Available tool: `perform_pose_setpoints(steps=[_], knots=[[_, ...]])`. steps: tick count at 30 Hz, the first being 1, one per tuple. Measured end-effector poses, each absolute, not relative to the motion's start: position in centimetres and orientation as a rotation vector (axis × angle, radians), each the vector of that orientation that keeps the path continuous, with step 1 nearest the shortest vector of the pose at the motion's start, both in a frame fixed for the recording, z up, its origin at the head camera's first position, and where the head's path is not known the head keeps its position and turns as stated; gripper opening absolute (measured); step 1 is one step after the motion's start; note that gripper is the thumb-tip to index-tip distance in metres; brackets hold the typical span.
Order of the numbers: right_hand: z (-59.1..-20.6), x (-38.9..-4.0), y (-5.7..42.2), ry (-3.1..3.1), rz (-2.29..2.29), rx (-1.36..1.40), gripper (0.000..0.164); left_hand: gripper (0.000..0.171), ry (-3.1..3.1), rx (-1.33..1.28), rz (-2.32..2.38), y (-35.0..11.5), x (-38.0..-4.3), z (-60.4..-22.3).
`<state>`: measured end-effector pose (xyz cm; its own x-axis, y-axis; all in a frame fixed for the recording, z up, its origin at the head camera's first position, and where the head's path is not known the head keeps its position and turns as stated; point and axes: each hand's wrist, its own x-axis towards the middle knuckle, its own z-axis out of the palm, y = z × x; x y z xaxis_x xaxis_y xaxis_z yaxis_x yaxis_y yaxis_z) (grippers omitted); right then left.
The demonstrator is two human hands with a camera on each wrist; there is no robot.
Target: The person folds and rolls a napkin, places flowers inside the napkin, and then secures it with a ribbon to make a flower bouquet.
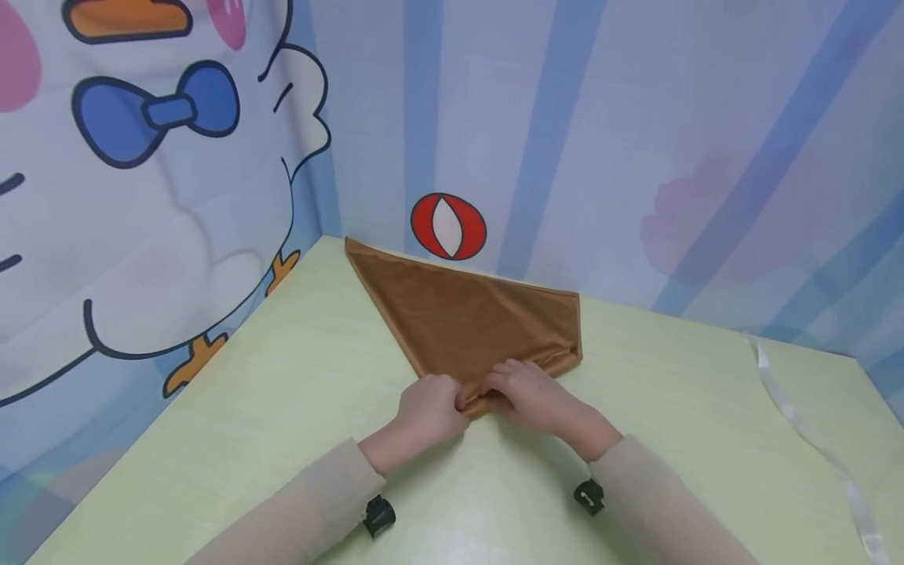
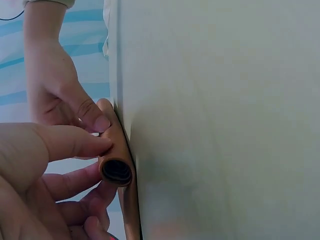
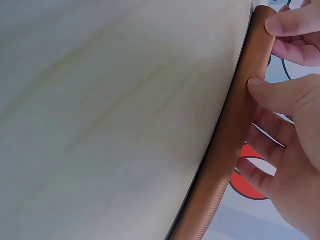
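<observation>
brown cloth (image 1: 459,310): spread on the table (image 1: 282,392), with its back edge near the patterned backdrop (image 1: 480,102); gathered at the near edge into a narrow roll (image 3: 227,145).
left hand (image 1: 432,408): pinching the left end of the roll, thumb above and fingertips beneath.
right hand (image 1: 533,396): just beside the left hand, gripping the same roll with thumb on top and bent fingers on the far side.
risk along the roll: likely to loosen and spring open if let go too soon, being hollow and apparently unfastened.
risk at the left end: possible sliding out of the inner layers, from uneven pressure by two hands set close together.
risk at the right end: possible skewing or creasing, for want of a hold there; wrinkles already visible in that part of the cloth.
head view alone: full outline of the cloth, and a white ribbon (image 1: 800,428) on the right of the table, well apart from it.
left wrist view alone: open mouth of the roll, with dark, layered turns inside.
right wrist view alone: smooth, even face of the roll, close up; right end out of frame.
</observation>
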<state>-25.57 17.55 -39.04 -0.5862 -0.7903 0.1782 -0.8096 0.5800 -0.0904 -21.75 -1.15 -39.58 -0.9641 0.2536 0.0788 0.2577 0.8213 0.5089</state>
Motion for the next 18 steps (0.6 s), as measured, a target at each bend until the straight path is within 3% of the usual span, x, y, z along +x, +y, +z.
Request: perform_pose_setpoints(steps=[3, 10, 18], knots=[[-39.16, -25.76, 17.45, -2.660, 0.275, 1.356, 0.011, 0.028, -2.998, -0.410, -0.844, -1.35, -21.98, -39.47], [-39.43, -26.08, 17.26, -2.632, 0.250, 1.371, 0.013, 0.013, -3.025, -0.362, -0.901, -1.74, -22.53, -39.36], [-39.10, -26.25, 16.68, -2.692, 0.175, 1.358, 0.010, 0.018, -3.029, -0.357, -0.775, -1.72, -22.58, -39.48]])
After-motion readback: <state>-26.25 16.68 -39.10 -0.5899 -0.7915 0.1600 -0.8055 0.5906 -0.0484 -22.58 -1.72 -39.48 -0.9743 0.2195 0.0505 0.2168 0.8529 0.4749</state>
